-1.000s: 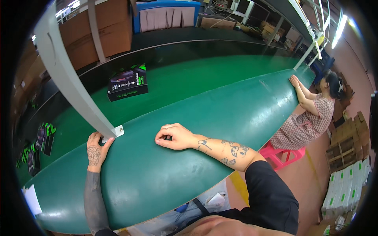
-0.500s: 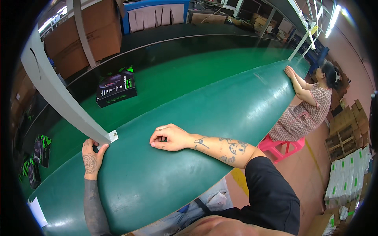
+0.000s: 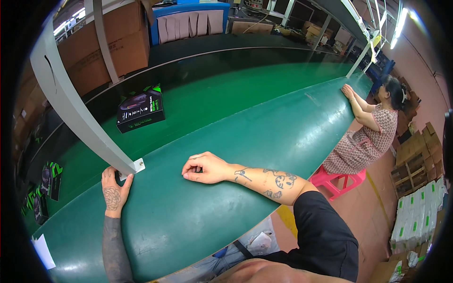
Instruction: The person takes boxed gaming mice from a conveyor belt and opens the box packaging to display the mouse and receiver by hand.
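Note:
My left hand (image 3: 114, 192) rests on the green table (image 3: 188, 221), beside the foot of a pale grey metal post (image 3: 81, 115). Its thumb is spread from the fingers, close to the post's screwed bracket (image 3: 139, 165), and nothing shows in its grasp. Farther right, my right hand (image 3: 207, 169) lies on the tabletop with fingers loosely curled inward and no object visible in them. Beyond the table edge, a black printed box (image 3: 141, 108) with green accents sits on the green conveyor belt (image 3: 217, 89).
More black and green boxes (image 3: 51, 181) stand at the far left. White paper (image 3: 43, 252) lies at the table's left end. On the right, another person (image 3: 365, 125) sits on a pink stool (image 3: 337, 181), hands on the table. Stacked cartons (image 3: 417, 153) and wrapped white bundles (image 3: 417, 212) stand behind.
The whole view has shifted slightly, so the table and box appear a little lower. Both hands keep nearly the same pose and place on the table.

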